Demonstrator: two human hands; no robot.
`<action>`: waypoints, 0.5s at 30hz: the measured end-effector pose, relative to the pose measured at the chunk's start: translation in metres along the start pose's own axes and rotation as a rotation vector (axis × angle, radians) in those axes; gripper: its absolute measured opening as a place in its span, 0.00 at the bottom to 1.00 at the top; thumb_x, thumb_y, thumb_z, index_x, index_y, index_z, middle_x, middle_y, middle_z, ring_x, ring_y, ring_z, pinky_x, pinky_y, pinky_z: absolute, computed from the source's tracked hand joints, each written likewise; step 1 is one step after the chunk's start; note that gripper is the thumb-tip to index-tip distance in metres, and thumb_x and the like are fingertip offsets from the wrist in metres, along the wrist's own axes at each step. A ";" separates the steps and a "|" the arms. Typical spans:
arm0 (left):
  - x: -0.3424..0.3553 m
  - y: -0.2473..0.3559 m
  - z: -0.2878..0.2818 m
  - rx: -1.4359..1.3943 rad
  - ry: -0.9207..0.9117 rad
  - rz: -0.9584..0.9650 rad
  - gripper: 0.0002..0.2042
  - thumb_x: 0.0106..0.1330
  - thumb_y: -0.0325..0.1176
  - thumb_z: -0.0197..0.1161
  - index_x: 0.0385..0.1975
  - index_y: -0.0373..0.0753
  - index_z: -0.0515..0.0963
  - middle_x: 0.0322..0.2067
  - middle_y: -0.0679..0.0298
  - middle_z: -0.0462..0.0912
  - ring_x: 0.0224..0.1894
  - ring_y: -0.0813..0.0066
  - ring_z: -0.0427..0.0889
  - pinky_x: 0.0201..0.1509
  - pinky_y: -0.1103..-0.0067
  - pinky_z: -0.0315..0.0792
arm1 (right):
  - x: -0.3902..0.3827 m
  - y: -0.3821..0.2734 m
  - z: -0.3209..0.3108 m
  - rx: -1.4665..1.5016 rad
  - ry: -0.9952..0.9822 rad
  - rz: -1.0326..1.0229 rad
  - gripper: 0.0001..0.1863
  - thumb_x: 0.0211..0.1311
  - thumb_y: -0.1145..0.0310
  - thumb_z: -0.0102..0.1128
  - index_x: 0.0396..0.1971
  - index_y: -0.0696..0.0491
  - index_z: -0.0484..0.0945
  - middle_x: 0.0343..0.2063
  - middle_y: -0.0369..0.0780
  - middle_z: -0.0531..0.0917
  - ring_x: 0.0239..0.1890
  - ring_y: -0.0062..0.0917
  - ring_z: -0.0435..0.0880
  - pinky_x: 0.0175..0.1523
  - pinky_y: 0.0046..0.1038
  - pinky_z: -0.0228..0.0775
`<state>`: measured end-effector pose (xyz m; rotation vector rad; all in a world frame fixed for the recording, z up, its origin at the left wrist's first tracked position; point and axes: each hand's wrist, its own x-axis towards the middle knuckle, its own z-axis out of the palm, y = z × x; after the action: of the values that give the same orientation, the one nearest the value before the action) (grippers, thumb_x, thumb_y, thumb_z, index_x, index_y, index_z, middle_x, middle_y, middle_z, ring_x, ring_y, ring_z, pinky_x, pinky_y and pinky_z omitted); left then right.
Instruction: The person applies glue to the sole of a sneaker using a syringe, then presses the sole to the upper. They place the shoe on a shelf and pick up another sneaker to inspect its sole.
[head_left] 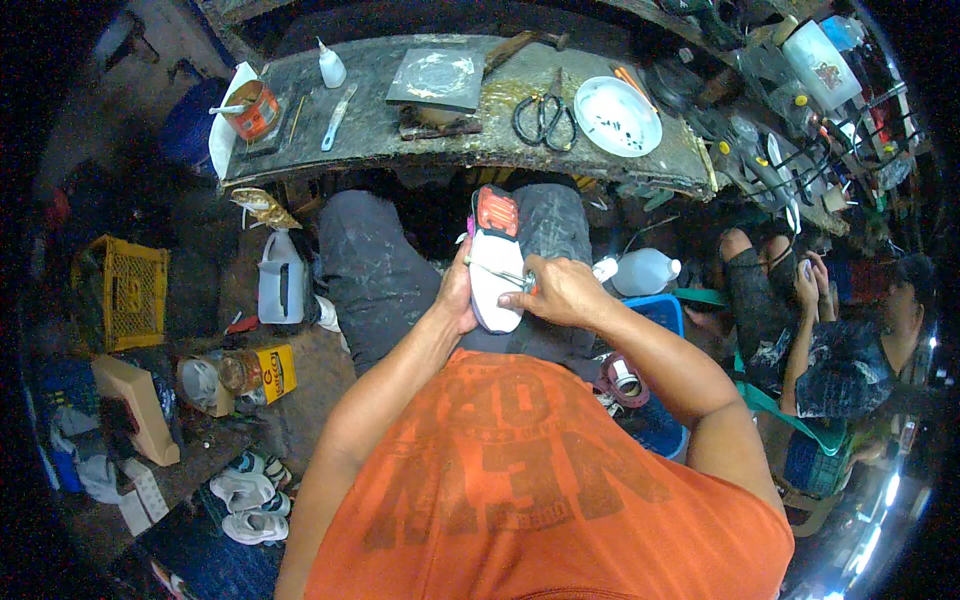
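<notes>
while a shoe [490, 292] is held, scissors [544, 112] lie by a bowl [622, 95]

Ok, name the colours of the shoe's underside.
The underside is mostly white, orange-red at the far end; best in head view.

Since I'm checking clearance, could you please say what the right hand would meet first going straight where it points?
The right hand would probably meet the white shoe first; fingers may already touch it, though depth is unclear.
</notes>
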<state>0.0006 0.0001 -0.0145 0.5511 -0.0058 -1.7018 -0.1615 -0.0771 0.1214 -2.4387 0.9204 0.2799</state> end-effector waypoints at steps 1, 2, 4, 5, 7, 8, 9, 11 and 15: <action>0.001 0.000 -0.001 -0.005 0.010 0.005 0.31 0.80 0.65 0.45 0.62 0.42 0.77 0.50 0.58 0.87 0.48 0.61 0.89 0.52 0.62 0.85 | 0.000 -0.001 -0.001 0.007 0.001 0.002 0.40 0.61 0.32 0.68 0.44 0.63 0.82 0.31 0.58 0.88 0.39 0.54 0.90 0.45 0.53 0.80; 0.001 -0.001 -0.002 -0.010 0.037 0.002 0.31 0.80 0.64 0.45 0.61 0.43 0.77 0.50 0.59 0.87 0.48 0.61 0.89 0.52 0.62 0.85 | 0.000 -0.002 -0.001 0.010 -0.002 0.008 0.41 0.61 0.32 0.68 0.44 0.63 0.82 0.32 0.58 0.88 0.39 0.54 0.90 0.45 0.53 0.80; 0.002 -0.001 -0.003 -0.020 0.021 0.020 0.30 0.81 0.63 0.45 0.61 0.43 0.77 0.50 0.59 0.88 0.48 0.61 0.89 0.52 0.61 0.85 | -0.001 -0.005 -0.003 -0.004 0.003 0.009 0.41 0.61 0.32 0.68 0.44 0.64 0.81 0.32 0.58 0.88 0.39 0.54 0.90 0.45 0.53 0.80; 0.002 -0.001 -0.003 -0.018 0.051 0.018 0.30 0.81 0.63 0.45 0.61 0.43 0.77 0.49 0.59 0.88 0.48 0.61 0.89 0.52 0.61 0.85 | -0.002 -0.006 -0.003 -0.009 0.007 0.005 0.41 0.61 0.32 0.68 0.44 0.64 0.81 0.32 0.58 0.88 0.39 0.54 0.90 0.45 0.53 0.80; 0.002 -0.001 -0.003 -0.029 0.023 0.026 0.30 0.81 0.62 0.45 0.61 0.43 0.77 0.50 0.58 0.88 0.48 0.61 0.89 0.52 0.61 0.85 | -0.003 -0.007 -0.004 -0.035 -0.019 0.008 0.41 0.61 0.32 0.68 0.45 0.64 0.81 0.32 0.58 0.88 0.39 0.54 0.90 0.45 0.53 0.80; 0.001 -0.001 -0.002 -0.032 0.024 0.026 0.29 0.81 0.62 0.45 0.61 0.42 0.77 0.50 0.58 0.88 0.48 0.61 0.89 0.52 0.61 0.85 | -0.004 -0.008 -0.004 -0.046 -0.020 0.000 0.41 0.61 0.32 0.68 0.45 0.64 0.81 0.31 0.57 0.88 0.39 0.54 0.90 0.46 0.53 0.80; 0.001 -0.001 -0.002 -0.032 0.040 0.023 0.29 0.81 0.62 0.44 0.62 0.42 0.77 0.50 0.58 0.88 0.48 0.61 0.89 0.52 0.61 0.85 | -0.005 -0.008 -0.003 -0.048 -0.032 -0.011 0.41 0.62 0.33 0.68 0.44 0.64 0.81 0.32 0.57 0.88 0.39 0.54 0.90 0.46 0.53 0.81; 0.000 -0.001 -0.002 -0.032 0.067 0.020 0.29 0.82 0.61 0.44 0.62 0.42 0.77 0.51 0.58 0.88 0.49 0.61 0.89 0.53 0.60 0.85 | -0.008 -0.008 -0.001 -0.061 -0.041 -0.037 0.39 0.62 0.33 0.67 0.43 0.63 0.81 0.33 0.57 0.89 0.38 0.53 0.91 0.46 0.53 0.81; 0.000 -0.001 -0.001 -0.038 0.054 0.019 0.30 0.82 0.61 0.43 0.63 0.43 0.77 0.52 0.58 0.87 0.49 0.60 0.89 0.56 0.60 0.84 | -0.008 -0.004 0.001 -0.038 -0.029 0.003 0.40 0.62 0.33 0.67 0.43 0.63 0.80 0.32 0.58 0.88 0.39 0.54 0.90 0.46 0.54 0.81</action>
<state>0.0005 0.0007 -0.0155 0.5668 0.0594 -1.6645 -0.1648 -0.0693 0.1255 -2.4618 0.9143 0.3355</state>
